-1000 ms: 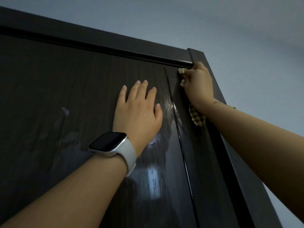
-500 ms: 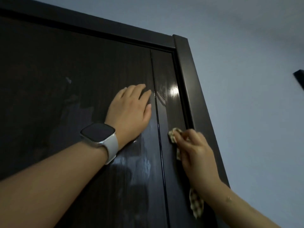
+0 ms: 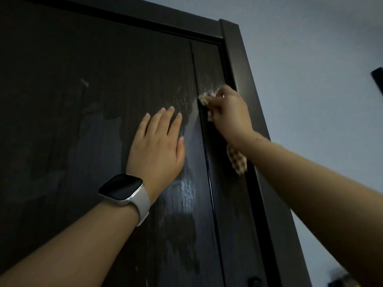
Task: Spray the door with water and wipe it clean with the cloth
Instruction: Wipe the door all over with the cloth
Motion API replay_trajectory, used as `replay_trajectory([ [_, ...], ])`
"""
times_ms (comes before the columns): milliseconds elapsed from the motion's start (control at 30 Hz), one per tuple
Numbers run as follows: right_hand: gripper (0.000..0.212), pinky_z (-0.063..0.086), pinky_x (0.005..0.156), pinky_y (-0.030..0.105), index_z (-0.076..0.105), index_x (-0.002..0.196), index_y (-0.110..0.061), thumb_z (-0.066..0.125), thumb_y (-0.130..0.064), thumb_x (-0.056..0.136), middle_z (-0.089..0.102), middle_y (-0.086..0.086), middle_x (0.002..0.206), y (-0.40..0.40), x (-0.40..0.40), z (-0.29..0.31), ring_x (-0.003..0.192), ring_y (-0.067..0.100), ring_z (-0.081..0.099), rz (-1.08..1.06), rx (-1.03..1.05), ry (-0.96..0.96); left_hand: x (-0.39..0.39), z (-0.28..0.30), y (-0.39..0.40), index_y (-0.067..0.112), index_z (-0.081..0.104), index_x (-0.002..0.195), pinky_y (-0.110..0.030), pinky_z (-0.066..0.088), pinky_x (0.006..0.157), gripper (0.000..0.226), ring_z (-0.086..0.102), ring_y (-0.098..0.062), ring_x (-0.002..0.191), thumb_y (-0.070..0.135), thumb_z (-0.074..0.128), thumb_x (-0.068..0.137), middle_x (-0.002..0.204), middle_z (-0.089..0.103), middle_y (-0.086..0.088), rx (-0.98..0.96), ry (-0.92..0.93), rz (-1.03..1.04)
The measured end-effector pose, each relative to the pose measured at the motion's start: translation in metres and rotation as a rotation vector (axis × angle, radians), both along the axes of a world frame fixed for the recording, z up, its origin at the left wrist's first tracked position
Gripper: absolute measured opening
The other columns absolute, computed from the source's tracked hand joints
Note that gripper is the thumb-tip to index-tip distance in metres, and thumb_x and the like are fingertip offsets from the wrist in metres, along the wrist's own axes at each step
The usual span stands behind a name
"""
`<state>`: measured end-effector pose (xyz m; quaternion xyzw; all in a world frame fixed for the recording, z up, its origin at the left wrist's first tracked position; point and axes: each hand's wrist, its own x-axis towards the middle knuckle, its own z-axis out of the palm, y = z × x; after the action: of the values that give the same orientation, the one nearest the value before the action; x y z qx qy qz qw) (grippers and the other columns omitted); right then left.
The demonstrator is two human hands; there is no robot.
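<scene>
While the left hand (image 3: 157, 146) lay flat, fingers straight, the right hand (image 3: 230, 112) clutched the cloth (image 3: 204, 99) against the door (image 3: 103, 100).
Firm, overlapping strokes along the damp edge strip would likely serve best.

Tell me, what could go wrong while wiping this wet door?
The left hand presses flat on the dark wooden door, where wet streaks shine; it might slip or leave fresh prints. The checked beige cloth dangles below the right hand beside the dark door frame and might snag in the gap.
</scene>
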<state>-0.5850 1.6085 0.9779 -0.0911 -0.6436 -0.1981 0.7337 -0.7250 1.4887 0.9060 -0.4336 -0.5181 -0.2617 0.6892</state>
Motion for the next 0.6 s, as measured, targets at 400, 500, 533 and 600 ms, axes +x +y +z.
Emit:
replay_trajectory([
  [400,0.033,0.039,0.066,0.026,0.07,0.118,-0.009,0.051,-0.008,0.091,0.051,0.004,0.093,0.009,0.012,-0.171,0.083,0.018,0.047,0.006,0.115,-0.108,-0.003,-0.003,0.003,0.006,0.043,0.146,-0.048,0.024,0.119,0.056,0.036,-0.028,0.142,0.032,0.03,0.098,0.151,0.041,-0.014,0.01,0.007,0.015],
  [500,0.038,0.042,0.068,0.024,0.069,0.121,-0.008,0.06,-0.001,0.084,0.05,0.0,0.099,0.02,0.02,-0.229,0.085,0.016,0.049,-0.012,0.068,-0.171,-0.001,-0.002,0.002,0.006,0.042,0.147,-0.048,0.022,0.12,0.055,0.035,-0.029,0.142,0.031,0.031,0.099,0.152,0.041,-0.015,0.0,0.011,0.023],
  [533,0.039,0.043,0.069,0.023,0.069,0.121,-0.008,0.061,-0.001,0.084,0.051,0.0,0.1,0.021,0.022,-0.244,0.086,0.016,0.05,-0.016,0.062,-0.192,-0.001,-0.002,0.002,0.006,0.042,0.147,-0.048,0.022,0.12,0.055,0.035,-0.029,0.142,0.031,0.031,0.098,0.152,0.041,-0.015,0.001,0.006,0.024],
  [600,0.033,0.047,0.068,0.028,0.069,0.119,-0.007,0.056,-0.005,0.089,0.055,0.003,0.1,0.022,0.027,-0.265,0.085,0.02,0.054,0.012,0.06,-0.229,-0.001,-0.002,0.001,0.006,0.042,0.147,-0.048,0.021,0.12,0.056,0.034,-0.03,0.142,0.031,0.031,0.098,0.152,0.04,-0.015,0.002,-0.001,0.031],
])
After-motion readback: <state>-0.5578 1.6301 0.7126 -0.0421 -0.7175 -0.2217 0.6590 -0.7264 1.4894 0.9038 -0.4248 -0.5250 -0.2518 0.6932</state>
